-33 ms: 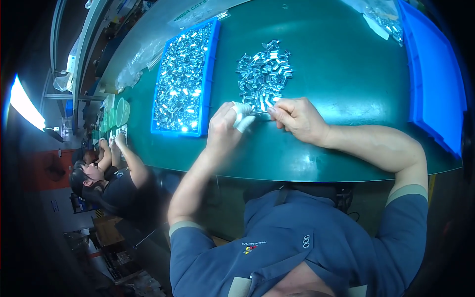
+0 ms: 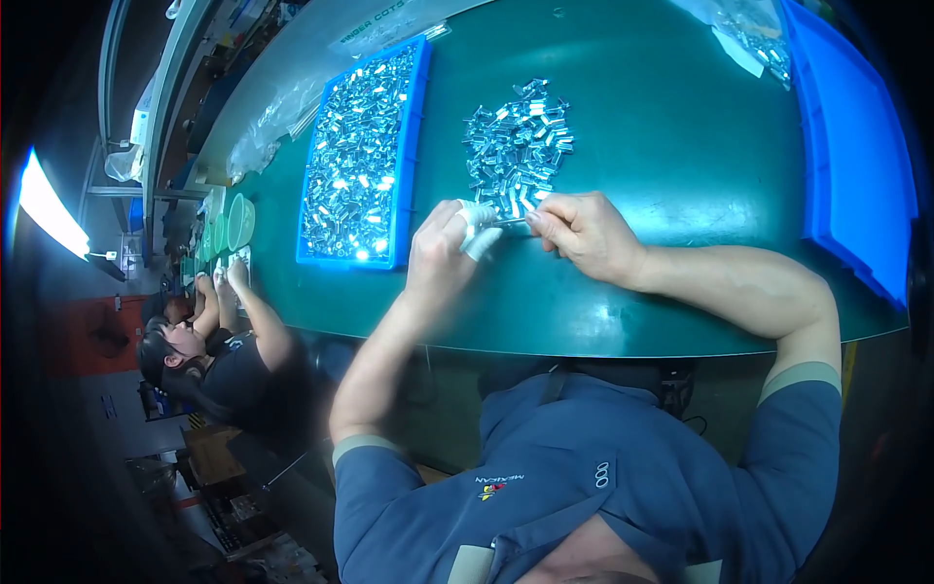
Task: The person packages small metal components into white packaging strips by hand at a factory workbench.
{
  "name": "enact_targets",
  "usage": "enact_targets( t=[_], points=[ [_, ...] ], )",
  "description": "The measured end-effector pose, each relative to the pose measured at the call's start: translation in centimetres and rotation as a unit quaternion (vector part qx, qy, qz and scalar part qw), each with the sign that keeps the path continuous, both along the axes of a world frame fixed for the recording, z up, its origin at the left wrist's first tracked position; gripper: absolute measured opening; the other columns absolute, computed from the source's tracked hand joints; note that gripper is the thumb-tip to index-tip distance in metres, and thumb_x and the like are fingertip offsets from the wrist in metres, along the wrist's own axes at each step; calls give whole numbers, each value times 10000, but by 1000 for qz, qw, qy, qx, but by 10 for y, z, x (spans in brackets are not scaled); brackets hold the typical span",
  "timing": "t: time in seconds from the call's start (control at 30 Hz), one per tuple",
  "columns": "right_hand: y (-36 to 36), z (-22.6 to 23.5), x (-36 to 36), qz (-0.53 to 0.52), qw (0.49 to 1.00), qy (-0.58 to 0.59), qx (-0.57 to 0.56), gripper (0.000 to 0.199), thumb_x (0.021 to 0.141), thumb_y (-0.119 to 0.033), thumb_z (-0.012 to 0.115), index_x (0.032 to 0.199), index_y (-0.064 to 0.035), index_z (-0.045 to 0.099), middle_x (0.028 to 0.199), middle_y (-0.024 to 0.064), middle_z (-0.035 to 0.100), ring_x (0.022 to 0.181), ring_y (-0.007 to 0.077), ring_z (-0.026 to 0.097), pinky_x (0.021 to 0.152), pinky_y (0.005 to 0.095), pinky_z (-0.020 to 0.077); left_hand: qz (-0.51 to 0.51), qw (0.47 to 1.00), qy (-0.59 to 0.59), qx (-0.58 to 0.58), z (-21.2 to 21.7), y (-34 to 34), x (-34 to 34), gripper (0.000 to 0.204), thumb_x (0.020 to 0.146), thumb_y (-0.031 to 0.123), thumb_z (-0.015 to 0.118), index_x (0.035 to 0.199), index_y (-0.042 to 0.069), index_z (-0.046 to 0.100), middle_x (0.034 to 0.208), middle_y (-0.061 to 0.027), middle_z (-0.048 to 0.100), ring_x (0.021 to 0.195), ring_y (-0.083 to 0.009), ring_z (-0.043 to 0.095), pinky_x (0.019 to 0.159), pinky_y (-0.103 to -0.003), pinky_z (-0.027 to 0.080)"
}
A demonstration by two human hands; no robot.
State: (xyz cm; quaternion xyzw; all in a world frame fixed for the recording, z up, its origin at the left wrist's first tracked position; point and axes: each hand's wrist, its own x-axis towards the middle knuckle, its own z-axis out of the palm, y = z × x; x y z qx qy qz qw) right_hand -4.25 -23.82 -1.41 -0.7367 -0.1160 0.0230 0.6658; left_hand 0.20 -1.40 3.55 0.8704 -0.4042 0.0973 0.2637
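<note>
Green tabletop fills the upper middle of the head view, its near edge curving across the centre of the frame. Just below the centre top lies a loose heap of small shiny metal parts, and the two hands meet at the heap's lower edge. The left hand, with white wrapping on its fingertips, is curled and pinches one end of a thin metal piece; the right hand is closed in a pinch on the other end, thumb and forefinger pressed together. The piece sits between both hands, just above the table and touching the nearest parts of the heap or very close to them; which one cannot be told. To the left of the heap, well apart from it, a blue tray holds many more of the same shiny parts. Along the right rim of the frame a second blue tray lies at the table's edge, with a clear bag of parts beside it in the upper right. At the far left, in the middle of the frame, another person in dark clothes leans over the same table near stacked green bowls. The lower part shows the wearer's blue shirt.
</note>
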Motion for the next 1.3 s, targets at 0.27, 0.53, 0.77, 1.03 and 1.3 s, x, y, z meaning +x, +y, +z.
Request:
enact_targets(
  t=[0.27, 0.53, 0.77, 1.03, 1.3],
  points=[
    [4, -4, 1, -52, 989, -124, -59, 289, 999, -235, 590, 791, -43, 650, 702, 112, 666, 697, 297, 665, 646, 409, 505, -40, 998, -36, 12, 2, -6, 2, 222, 736, 16, 801, 927, 39, 690, 831, -117, 638, 795, -314, 616, 678, -425, 505],
    [7, 3, -6, 15, 998, -8, -63, 343, 1023, -245, 562, 778, -26, 657, 628, 79, 647, 565, 183, 622, 554, 349, 481, -85, 996, -38, 1, -1, -20, -2, 250, 736, 25, 799, 948, 37, 667, 799, -97, 601, 756, -301, 588, 657, -405, 491],
    [5, 6, -7, 24, 999, 44, -19, 362, 1034, -272, 556, 787, -28, 658, 618, 43, 631, 545, 131, 592, 517, 317, 460, -71, 994, -87, 16, 9, -11, -5, 226, 762, 55, 783, 948, 39, 655, 816, -102, 596, 761, -308, 591, 663, -420, 485],
    [3, 3, -2, 10, 999, 50, 16, 387, 1067, -307, 526, 837, -26, 658, 664, 25, 633, 571, 64, 570, 514, 233, 440, 151, 977, -142, 44, 28, 77, 89, 170, 812, 94, 781, 954, 62, 693, 930, -133, 688, 889, -329, 664, 765, -435, 526],
    [5, 7, -6, 31, 998, 54, 4, 377, 1069, -295, 521, 846, -27, 665, 660, 18, 636, 558, 67, 564, 507, 236, 438, 229, 941, -187, 166, 47, 115, 181, 148, 856, 153, 736, 976, 74, 702, 935, -123, 670, 954, -326, 648, 824, -448, 515]
  ],
)
